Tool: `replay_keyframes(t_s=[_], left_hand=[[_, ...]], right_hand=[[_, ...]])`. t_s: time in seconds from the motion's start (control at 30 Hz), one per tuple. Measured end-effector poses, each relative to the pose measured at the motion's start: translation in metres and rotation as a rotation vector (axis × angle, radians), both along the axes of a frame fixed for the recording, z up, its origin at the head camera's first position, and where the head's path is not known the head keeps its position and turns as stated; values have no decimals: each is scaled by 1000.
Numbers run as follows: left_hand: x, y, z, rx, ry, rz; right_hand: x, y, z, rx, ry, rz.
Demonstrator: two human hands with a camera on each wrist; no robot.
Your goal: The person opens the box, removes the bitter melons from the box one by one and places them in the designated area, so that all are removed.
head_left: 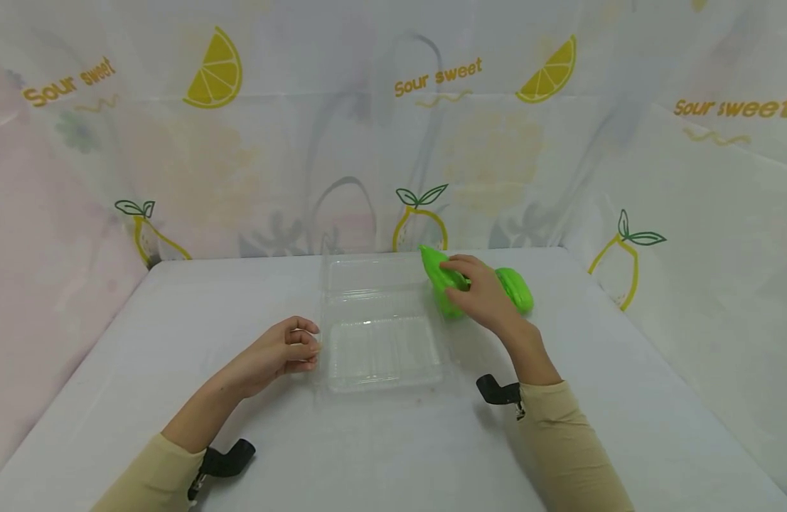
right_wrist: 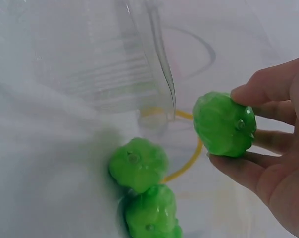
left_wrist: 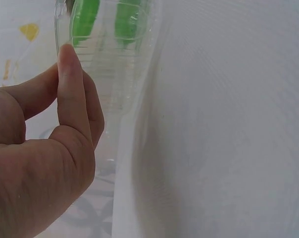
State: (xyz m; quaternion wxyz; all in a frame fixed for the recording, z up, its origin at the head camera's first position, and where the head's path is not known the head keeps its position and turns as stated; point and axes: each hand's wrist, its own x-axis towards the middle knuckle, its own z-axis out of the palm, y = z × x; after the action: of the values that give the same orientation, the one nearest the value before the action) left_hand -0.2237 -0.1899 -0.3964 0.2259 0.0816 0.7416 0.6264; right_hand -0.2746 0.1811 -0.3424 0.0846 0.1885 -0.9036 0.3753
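Note:
A clear plastic clamshell box (head_left: 383, 355) lies open on the white table, its lid hinged toward the back. At its left rim, the fingertips of my left hand (head_left: 281, 355) pinch the edge. My right hand (head_left: 485, 291) grips a glossy green bitter gourd (head_left: 441, 281), probably a fake one, over the box's right side. Its tip points up and back. The right wrist view shows the held bitter gourd (right_wrist: 223, 124) end-on, with thumb and fingers around its ribbed sides. Two more bitter gourds, one (right_wrist: 138, 165) beside the other (right_wrist: 152, 213), lie on the table.
The remaining green gourds (head_left: 516, 290) lie right of the box, partly behind my right hand. A white cloth backdrop (head_left: 303, 142) with lemon prints rises at the table's back edge. Black wrist cameras (head_left: 229, 459) sit on both forearms.

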Motion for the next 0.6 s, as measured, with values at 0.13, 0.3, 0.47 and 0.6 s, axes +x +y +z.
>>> replay_keyframes(t_s=[0.13, 0.3, 0.47, 0.6], left_hand=[[1, 0, 0, 4, -5, -2], [0, 1, 1, 15, -12, -12], [0, 0, 1, 20, -10, -19], [0, 0, 1, 17, -14, -21]], right_hand=[[-3, 12, 0, 10, 10, -35], [-2, 29, 4, 45, 12, -95], [-4, 47, 4, 57, 6, -147], [-5, 62, 0, 48, 18, -179]])
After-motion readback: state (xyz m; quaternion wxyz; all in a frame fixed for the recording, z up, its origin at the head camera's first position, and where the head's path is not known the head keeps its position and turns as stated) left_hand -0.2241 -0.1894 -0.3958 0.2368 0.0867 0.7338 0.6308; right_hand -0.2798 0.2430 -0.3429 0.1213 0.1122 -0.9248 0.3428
